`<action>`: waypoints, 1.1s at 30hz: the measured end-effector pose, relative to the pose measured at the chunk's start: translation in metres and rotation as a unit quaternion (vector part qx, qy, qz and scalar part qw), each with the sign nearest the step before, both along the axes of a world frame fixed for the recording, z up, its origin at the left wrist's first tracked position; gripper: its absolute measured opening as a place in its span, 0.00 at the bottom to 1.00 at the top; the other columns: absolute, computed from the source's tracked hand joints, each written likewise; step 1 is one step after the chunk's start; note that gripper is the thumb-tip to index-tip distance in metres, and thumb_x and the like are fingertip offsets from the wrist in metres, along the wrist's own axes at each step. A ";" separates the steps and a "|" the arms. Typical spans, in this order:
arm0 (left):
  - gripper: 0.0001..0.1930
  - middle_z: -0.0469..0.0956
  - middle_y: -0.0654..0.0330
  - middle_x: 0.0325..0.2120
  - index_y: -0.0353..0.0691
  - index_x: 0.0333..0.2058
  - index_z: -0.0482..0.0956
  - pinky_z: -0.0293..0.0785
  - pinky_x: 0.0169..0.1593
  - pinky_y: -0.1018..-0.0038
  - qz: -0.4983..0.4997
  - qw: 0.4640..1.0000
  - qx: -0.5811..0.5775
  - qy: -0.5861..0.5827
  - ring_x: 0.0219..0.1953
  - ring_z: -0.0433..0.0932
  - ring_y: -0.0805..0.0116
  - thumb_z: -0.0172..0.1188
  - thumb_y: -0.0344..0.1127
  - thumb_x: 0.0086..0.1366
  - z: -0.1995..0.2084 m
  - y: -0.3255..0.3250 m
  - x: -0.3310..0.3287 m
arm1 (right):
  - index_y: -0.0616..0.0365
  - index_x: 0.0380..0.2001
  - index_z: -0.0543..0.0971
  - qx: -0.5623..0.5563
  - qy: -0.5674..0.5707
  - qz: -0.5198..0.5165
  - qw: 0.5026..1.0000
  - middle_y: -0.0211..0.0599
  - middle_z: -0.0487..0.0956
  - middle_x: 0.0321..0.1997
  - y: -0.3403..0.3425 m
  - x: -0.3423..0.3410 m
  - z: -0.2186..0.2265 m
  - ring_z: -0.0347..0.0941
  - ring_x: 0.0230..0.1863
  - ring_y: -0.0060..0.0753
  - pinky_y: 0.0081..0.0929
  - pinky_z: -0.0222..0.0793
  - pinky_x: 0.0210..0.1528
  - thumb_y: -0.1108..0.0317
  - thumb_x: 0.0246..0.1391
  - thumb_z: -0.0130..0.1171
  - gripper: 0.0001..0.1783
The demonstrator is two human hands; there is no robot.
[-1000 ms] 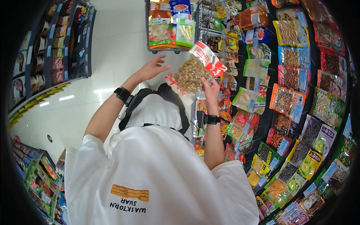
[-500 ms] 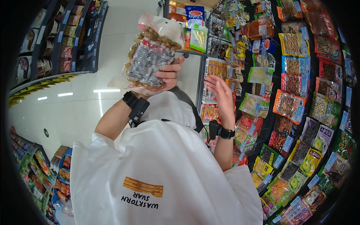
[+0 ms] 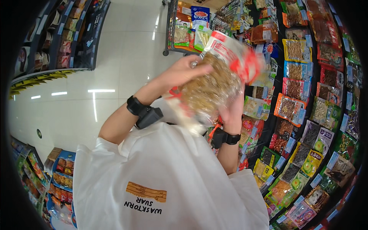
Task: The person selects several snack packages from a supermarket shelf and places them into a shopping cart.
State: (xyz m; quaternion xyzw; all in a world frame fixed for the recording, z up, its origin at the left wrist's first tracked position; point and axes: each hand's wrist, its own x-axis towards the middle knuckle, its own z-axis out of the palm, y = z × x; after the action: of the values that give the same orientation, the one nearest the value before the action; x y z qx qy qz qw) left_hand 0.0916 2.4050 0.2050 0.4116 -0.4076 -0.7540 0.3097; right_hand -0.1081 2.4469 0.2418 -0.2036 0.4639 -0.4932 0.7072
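A clear plastic bag of brownish food (image 3: 212, 86), with red and white printed ends, is held up tilted in front of my chest. My left hand (image 3: 188, 71) grips its upper left side, with the thumb laid across the front and the other fingers largely hidden. On the lower right edge of the bag is my right hand (image 3: 232, 109), its fingers mostly behind the plastic. Motion smears the bag, most of all at its red right corner, so the exact food cannot be told.
A wire shopping cart (image 3: 167, 38) holding several colourful packets stands ahead. To my right rises a long display of hanging food packets (image 3: 293, 101) with price tags. Dark shelves (image 3: 82, 38) stand far left, and blue-edged bins (image 3: 63, 174) lower left. Pale glossy floor tiles (image 3: 126, 57) lie between.
The bag has moved right and been turned, so its red and white printed face shows instead of the grey label. My right hand, open and apart before, has come to the bag.
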 end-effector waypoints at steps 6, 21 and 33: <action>0.33 0.77 0.52 0.35 0.28 0.48 0.69 0.73 0.39 0.76 0.063 0.988 -0.132 -0.042 0.37 0.76 0.72 0.66 0.51 0.53 -0.027 0.004 -0.024 | 0.60 0.59 0.63 0.048 -0.225 -0.037 0.972 0.45 0.65 0.62 0.006 0.006 0.012 0.61 0.61 0.47 0.45 0.54 0.63 0.48 0.64 0.33 0.30; 0.25 0.78 0.57 0.34 0.33 0.46 0.68 0.73 0.36 0.75 0.108 0.982 -0.149 -0.052 0.35 0.77 0.72 0.60 0.48 0.60 -0.005 -0.026 0.008 | 0.61 0.53 0.66 -0.037 0.108 -0.021 0.993 0.35 0.72 0.52 -0.023 0.016 -0.006 0.69 0.51 0.31 0.32 0.66 0.53 0.69 0.56 0.56 0.22; 0.24 0.75 0.57 0.41 0.37 0.50 0.68 0.68 0.48 0.74 0.067 0.989 -0.131 -0.018 0.44 0.73 0.71 0.60 0.44 0.61 0.005 -0.047 0.019 | 0.64 0.51 0.68 -0.081 0.243 -0.073 0.964 0.37 0.75 0.47 -0.033 -0.018 -0.005 0.73 0.46 0.31 0.32 0.71 0.47 0.69 0.55 0.55 0.20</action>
State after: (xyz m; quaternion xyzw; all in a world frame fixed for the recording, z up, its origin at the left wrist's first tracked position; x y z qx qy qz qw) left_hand 0.1109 2.3584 0.2102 0.4074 -0.4796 -0.6643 0.4034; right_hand -0.1266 2.4139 0.2365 -0.3396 0.5942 -0.5146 0.5165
